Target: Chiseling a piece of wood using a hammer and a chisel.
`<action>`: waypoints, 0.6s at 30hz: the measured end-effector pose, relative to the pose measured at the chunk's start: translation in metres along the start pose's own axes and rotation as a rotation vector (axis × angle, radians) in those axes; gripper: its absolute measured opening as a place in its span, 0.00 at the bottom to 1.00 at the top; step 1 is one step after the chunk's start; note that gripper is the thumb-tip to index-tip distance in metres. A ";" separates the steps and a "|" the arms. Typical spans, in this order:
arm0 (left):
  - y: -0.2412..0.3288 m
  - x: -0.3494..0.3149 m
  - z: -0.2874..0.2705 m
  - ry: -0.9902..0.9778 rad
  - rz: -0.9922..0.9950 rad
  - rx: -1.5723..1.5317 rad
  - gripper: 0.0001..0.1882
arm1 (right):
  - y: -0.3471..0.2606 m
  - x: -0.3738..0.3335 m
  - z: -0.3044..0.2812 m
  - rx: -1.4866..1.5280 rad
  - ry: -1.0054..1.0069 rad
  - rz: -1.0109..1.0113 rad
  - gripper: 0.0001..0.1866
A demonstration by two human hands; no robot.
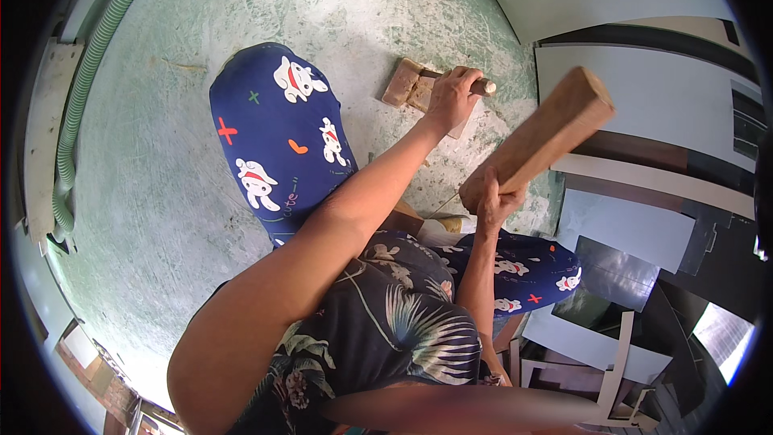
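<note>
My left hand [452, 98] reaches down to the floor, its fingers wrapped round a tool's round wooden handle [485, 87] with a pale end. Beside that hand lies a reddish-brown block [400, 83] with a notched edge. A thin, pale flat piece [460, 128] shows just under the hand; whether it belongs to the handle I cannot tell. My right hand [501, 203] is closed round the lower end of a long, squared wooden block [551, 130]. The block is raised and tilted, its far end up to the right, apart from the tool.
My knees, in blue fabric with white rabbits [256, 181], frame the scuffed green-white floor [161, 161]. A ribbed green hose [98, 56] runs along the left. Pale panels [644, 105] and a wooden frame [616, 366] stand close on the right.
</note>
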State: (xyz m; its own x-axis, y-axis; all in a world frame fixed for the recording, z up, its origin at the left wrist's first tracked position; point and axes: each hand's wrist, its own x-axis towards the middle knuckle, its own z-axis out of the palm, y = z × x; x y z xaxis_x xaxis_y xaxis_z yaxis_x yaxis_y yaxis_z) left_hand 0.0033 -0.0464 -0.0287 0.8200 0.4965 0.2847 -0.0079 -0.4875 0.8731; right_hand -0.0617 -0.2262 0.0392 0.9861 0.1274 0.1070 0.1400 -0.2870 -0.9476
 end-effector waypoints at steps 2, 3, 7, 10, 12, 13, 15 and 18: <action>0.001 0.000 0.000 -0.017 -0.034 -0.013 0.22 | 0.005 0.001 0.006 -0.041 -0.113 0.183 0.23; 0.001 -0.001 -0.001 -0.029 -0.071 -0.024 0.22 | 0.007 0.001 0.008 -0.042 -0.104 0.183 0.23; 0.002 -0.008 0.003 -0.075 -0.026 0.099 0.19 | 0.000 0.002 0.014 -0.171 -0.200 0.229 0.26; 0.007 -0.003 0.002 -0.082 -0.029 0.100 0.19 | -0.004 0.003 0.009 -0.097 -0.159 0.230 0.24; 0.009 -0.002 0.001 -0.067 0.017 0.054 0.18 | -0.001 0.005 0.007 -0.050 -0.106 0.128 0.21; 0.007 -0.002 0.002 -0.066 0.016 0.056 0.18 | 0.000 0.005 0.007 -0.049 -0.108 0.128 0.21; 0.004 -0.003 0.002 0.018 0.023 0.079 0.18 | 0.004 0.004 0.006 -0.043 -0.102 0.139 0.22; 0.001 0.005 -0.006 0.134 -0.029 0.016 0.18 | 0.007 0.005 0.002 -0.057 -0.094 0.150 0.22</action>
State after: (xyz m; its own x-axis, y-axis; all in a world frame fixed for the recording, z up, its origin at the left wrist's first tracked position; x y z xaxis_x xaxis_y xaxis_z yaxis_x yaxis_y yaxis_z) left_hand 0.0034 -0.0404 -0.0237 0.7363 0.6013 0.3104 0.0246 -0.4822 0.8757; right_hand -0.0560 -0.2257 0.0324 0.9839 0.1664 -0.0658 -0.0009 -0.3629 -0.9318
